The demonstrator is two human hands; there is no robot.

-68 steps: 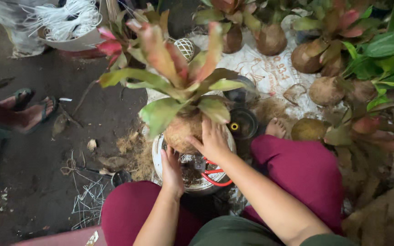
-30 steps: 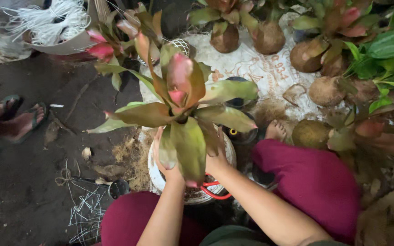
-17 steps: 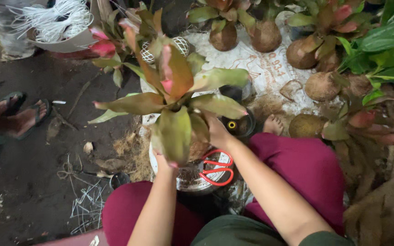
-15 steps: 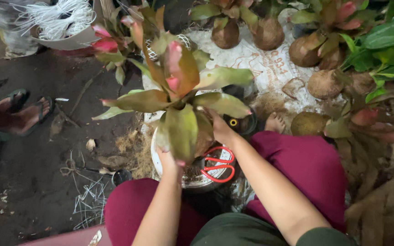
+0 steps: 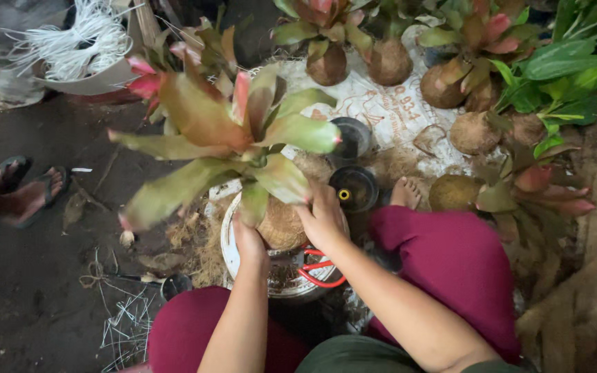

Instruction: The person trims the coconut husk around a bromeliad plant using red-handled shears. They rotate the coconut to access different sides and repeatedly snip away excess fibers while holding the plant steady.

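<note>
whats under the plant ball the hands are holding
Under the fibre root ball, held between the left hand and right hand, sits a white bucket with red-handled scissors across its rim. The ball and leaves cover most of the bucket's inside, so its contents are unclear.

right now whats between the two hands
In the head view, the brown fibre root ball of the red-green plant sits between the left hand and right hand, both pressed against it.

Two black pots [image 5: 354, 162] sit near the centre on a white sack [image 5: 381, 103]. At twelve to two o'clock stand more red-green plants with round fibre root balls [image 5: 390, 62]. Broad green leaves [image 5: 564, 69] fill the two o'clock corner. At nine o'clock rest another person's sandalled feet [image 5: 25, 190]; at eleven, white strings [image 5: 70, 45].
</note>
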